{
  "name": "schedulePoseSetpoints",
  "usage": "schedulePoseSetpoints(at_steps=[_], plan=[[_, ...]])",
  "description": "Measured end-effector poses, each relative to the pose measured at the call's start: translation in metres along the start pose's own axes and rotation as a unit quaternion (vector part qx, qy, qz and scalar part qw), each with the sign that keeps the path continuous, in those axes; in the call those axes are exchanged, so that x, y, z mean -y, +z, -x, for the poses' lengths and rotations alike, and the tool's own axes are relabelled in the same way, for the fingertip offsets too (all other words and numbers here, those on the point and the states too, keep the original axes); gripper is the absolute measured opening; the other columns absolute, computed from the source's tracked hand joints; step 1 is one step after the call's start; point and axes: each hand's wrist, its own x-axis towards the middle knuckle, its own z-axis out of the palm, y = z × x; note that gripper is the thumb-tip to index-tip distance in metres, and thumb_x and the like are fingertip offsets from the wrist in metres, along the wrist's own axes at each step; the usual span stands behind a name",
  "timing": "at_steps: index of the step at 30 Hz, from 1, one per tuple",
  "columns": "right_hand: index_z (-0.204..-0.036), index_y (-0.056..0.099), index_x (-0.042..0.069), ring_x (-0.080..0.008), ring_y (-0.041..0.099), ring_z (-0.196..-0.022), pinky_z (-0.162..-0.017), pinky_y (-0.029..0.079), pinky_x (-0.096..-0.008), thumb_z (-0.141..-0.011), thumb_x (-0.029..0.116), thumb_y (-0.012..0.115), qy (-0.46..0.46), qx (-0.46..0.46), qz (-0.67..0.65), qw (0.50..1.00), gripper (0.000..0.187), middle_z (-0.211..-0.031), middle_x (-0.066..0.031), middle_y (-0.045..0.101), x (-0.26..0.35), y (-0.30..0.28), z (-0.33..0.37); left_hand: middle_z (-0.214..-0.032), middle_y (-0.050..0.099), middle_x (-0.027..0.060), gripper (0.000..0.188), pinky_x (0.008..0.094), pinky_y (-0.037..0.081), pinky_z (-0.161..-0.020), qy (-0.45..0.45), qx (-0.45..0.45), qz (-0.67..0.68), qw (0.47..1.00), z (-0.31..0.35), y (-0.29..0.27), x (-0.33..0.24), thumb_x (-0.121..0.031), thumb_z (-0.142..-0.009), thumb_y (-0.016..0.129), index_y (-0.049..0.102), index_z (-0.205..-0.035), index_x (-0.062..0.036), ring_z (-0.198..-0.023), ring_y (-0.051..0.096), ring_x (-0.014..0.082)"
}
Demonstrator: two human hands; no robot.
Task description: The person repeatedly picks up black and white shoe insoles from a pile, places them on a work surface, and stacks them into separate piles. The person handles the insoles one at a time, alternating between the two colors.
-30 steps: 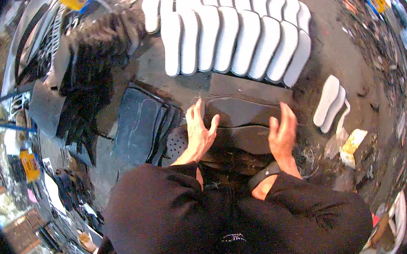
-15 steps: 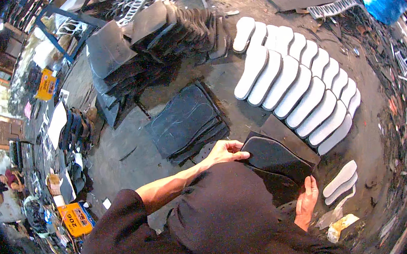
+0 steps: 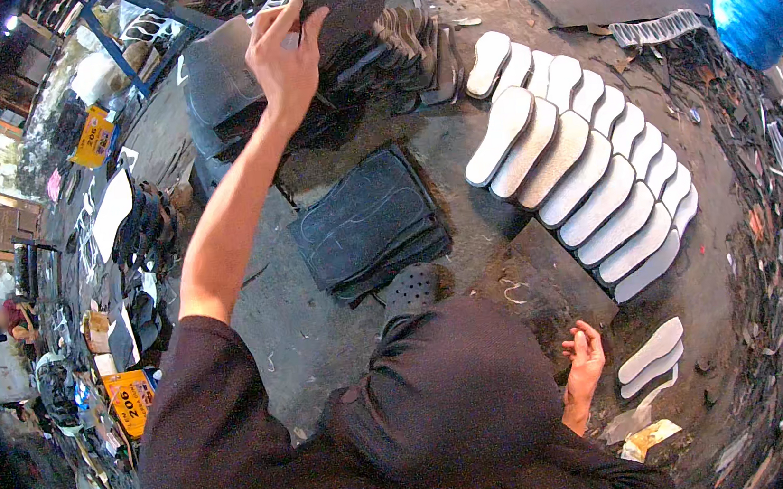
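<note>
With its arm stretched far forward, my left hand [image 3: 285, 65] grips a dark flat piece of sole sheet [image 3: 345, 3] between thumb and fingers. The piece is held over a tall stack of dark sheets [image 3: 223, 76] and hides part of it. My right hand [image 3: 582, 353] hovers low on the right with its fingers loosely curled and apart, nothing visible in them. Just to its right lie two white shoe soles [image 3: 651, 351]. A brown-black board [image 3: 562, 274] lies on the ground ahead of that hand.
Overlapping rows of white soles [image 3: 585, 176] spread on the right. A pile of dark sheets with pale outlines [image 3: 365, 219] lies centrally, beside a dotted clog [image 3: 410, 288]. Yellow boxes [image 3: 129, 403], a blue metal frame [image 3: 114, 59], a blue bag [image 3: 751, 11] and scraps surround the floor.
My left hand has swung forward and left to the tall stack, carrying the dark piece. My right hand has let go of it and stays near the same place.
</note>
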Motion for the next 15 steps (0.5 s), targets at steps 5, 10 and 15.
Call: schedulePoseSetpoints(at_steps=[5, 10, 15], plan=[[-0.131, 0.068, 0.002, -0.0149, 0.069, -0.088, -0.079, 0.056, -0.0304, -0.111, 0.022, 0.062, 0.032, 0.015, 0.012, 0.999, 0.029, -0.113, -0.0093, 0.073, -0.016, -0.004, 0.008, -0.109, 0.078, 0.0092, 0.044, 0.032, 0.056, -0.083, -0.242, 0.02, 0.076, 0.967, 0.001, 0.024, 0.044, -0.022, -0.09, 0.089, 0.078, -0.13, -0.0059, -0.09, 0.071, 0.0159], [-0.131, 0.068, 0.003, -0.0145, 0.069, -0.085, -0.078, 0.056, -0.0303, -0.111, 0.023, 0.062, 0.055, 0.017, 0.03, 0.998, 0.029, -0.11, -0.0083, 0.074, -0.021, -0.01, 0.01, -0.111, 0.076, 0.0136, 0.043, 0.0382, 0.053, -0.099, -0.157, -0.054, 0.033, 0.986, -0.032, 0.011, 0.038, -0.02, -0.091, 0.084, 0.078, -0.131, -0.008, -0.101, 0.069, 0.0255], [-0.131, 0.068, 0.007, -0.014, 0.069, -0.085, -0.076, 0.055, -0.0293, -0.111, 0.024, 0.062, 0.083, 0.038, 0.01, 0.996, 0.027, -0.109, -0.007, 0.075, -0.026, -0.005, 0.008, -0.097, 0.071, 0.0094, 0.021, 0.0304, 0.054, -0.072, 0.073, -0.109, 0.032, 0.991, -0.051, 0.02, 0.055, -0.016, -0.098, 0.077, 0.082, -0.117, -0.0075, -0.085, 0.069, 0.0208]])
